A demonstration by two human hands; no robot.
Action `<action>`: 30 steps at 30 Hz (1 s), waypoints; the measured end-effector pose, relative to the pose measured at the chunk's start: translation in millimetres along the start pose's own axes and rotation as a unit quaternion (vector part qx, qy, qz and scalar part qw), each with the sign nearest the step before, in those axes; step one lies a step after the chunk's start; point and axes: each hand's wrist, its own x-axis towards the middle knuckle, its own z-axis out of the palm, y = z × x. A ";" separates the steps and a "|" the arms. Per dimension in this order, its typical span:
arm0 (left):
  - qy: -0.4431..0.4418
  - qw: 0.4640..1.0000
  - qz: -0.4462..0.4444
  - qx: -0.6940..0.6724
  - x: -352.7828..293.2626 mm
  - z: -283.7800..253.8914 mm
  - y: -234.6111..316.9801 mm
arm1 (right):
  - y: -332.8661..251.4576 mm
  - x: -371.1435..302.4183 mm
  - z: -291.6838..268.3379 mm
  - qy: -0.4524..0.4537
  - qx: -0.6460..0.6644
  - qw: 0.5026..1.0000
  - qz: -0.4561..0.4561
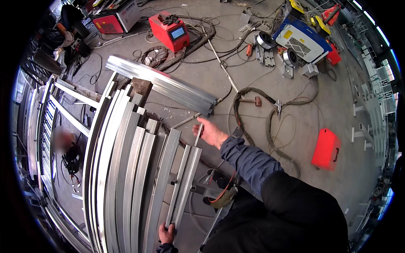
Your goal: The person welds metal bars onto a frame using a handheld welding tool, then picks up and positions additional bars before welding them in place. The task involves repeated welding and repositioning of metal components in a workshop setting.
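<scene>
While the right hand pinches a thin silver metal strip between thumb and fingers, the left hand curls over the near end of a long silver metal profile; how firmly it closes, I cannot tell. Strip and profile lie along the right edge of a row of long silver metal tubes, above a grey metal support bar. The step in hand looks like guiding the strip along the profile; the next move probably calls for keeping both ends aligned. Beyond the row's far end, a silver bundle of ribbed metal lengths rests on the grey floor.
</scene>
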 end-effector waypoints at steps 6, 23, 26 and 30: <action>-0.015 1.000 -0.006 -0.021 -0.5 0.2 -3.7 | 5.0 29.5 30.5 0.116 -0.006 0.993 0.015; 0.002 0.997 -0.019 -0.070 -5.9 -1.1 27.8 | 1.6 23.6 11.6 -0.063 0.056 0.996 0.018; 0.033 0.999 0.011 -0.040 -7.5 2.0 24.9 | 8.8 24.3 20.8 0.007 0.026 1.000 -0.007; 0.046 0.999 0.015 0.004 -7.0 0.6 40.0 | 9.6 27.1 20.0 0.032 0.008 0.999 -0.028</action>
